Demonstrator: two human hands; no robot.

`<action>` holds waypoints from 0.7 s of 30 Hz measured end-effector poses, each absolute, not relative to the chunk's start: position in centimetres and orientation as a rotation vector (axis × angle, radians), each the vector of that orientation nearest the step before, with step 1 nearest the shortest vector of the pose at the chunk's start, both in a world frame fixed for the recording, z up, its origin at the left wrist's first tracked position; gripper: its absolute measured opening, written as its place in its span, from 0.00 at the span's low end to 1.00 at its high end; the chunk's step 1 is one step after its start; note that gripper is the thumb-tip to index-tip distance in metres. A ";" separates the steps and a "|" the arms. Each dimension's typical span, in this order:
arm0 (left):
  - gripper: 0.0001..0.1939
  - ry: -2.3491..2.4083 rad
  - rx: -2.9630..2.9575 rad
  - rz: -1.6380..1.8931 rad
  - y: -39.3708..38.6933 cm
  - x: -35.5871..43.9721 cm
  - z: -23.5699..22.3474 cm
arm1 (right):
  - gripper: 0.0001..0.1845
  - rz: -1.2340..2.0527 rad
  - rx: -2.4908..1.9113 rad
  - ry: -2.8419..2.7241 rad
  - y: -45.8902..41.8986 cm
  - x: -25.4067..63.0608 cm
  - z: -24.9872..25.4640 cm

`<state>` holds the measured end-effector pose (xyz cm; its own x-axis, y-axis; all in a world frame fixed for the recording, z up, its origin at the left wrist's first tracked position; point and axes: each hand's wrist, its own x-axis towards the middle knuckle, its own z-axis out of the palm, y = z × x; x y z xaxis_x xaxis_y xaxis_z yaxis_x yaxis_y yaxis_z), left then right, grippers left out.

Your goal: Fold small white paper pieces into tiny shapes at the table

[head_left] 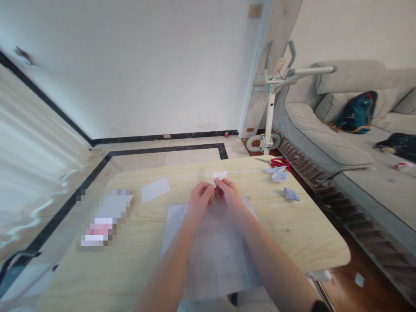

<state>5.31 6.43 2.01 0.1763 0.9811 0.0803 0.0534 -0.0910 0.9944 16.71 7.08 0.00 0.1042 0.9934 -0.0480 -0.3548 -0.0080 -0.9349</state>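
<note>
Both my hands meet over the middle of a light wooden table (302, 229). My left hand (199, 200) and my right hand (228, 193) pinch a small folded piece of white paper (220, 175) between their fingertips; its top pokes out above my right fingers. Under my forearms lies a large printed sheet of paper (211, 255). A small white paper rectangle (155, 190) lies flat to the left of my hands.
Red-handled scissors (278, 163) and crumpled paper scraps (278, 174) lie at the table's far right, with a bluish scrap (291, 194) nearer. A blurred-out patch covers something at the table's left. A grey sofa (328, 130) with a teal bag (357, 112) stands right, and a white stand (269, 108) beside it.
</note>
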 end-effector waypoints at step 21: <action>0.14 1.076 1.401 1.110 6.4 5.3 2.1 | 0.20 1.357 -0.942 -0.808 7.1 16.7 0.1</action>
